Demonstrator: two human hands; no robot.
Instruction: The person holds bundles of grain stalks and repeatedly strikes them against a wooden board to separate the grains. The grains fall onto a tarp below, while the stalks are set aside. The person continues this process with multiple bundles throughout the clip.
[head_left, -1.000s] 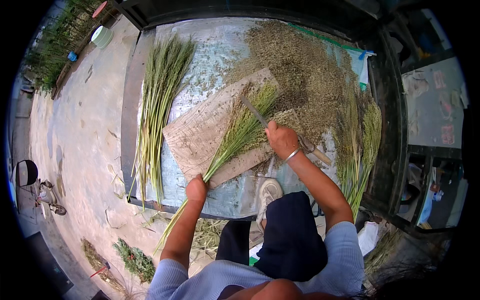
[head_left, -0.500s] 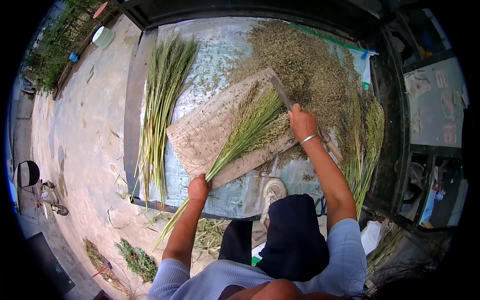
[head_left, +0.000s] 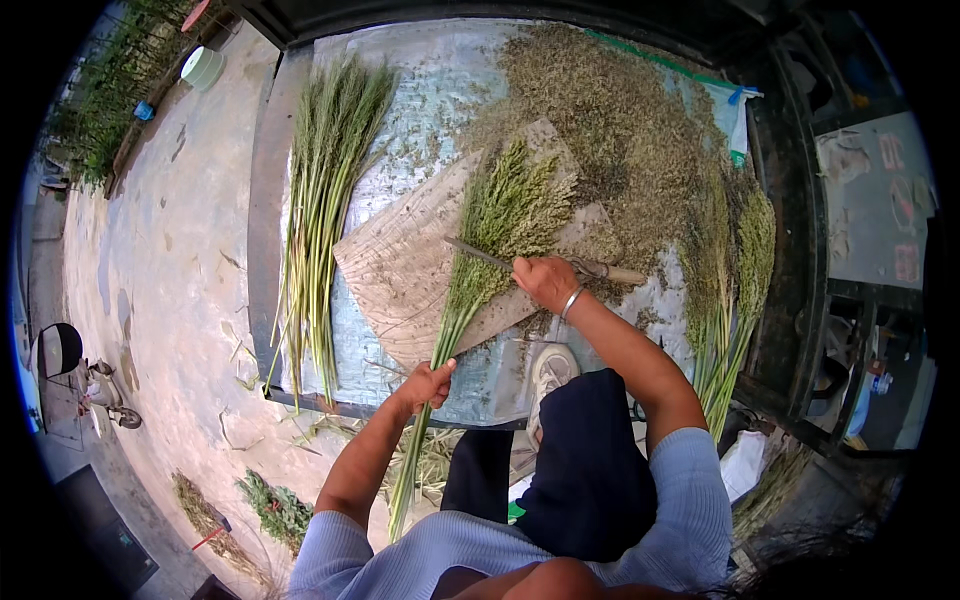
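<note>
My left hand (head_left: 428, 385) is closed round the lower stalks of a bundle of green millet-like stalks (head_left: 460, 300). Its loose seed heads (head_left: 520, 195) fan out over a worn wooden board (head_left: 395, 260). In my right hand (head_left: 546, 282) is a long knife; its metal blade (head_left: 475, 252) lies across the bundle below the heads. The knife's wooden handle (head_left: 625, 274) sticks out to the right past my fingers. My shoe (head_left: 552, 370) rests at the board's near edge.
Loose seed (head_left: 615, 110) is heaped at the far right of a pale sheet (head_left: 430, 80). More stalks (head_left: 330, 200) lie along the left side, and others (head_left: 735, 270) at the right beside a dark metal frame (head_left: 785, 240). Cut leaves (head_left: 435, 450) litter the ground near my legs.
My right hand and the knife have moved left and nearer, from the seed heads' tips down onto the stalks. My left hand has shifted right, turning the bundle more upright.
</note>
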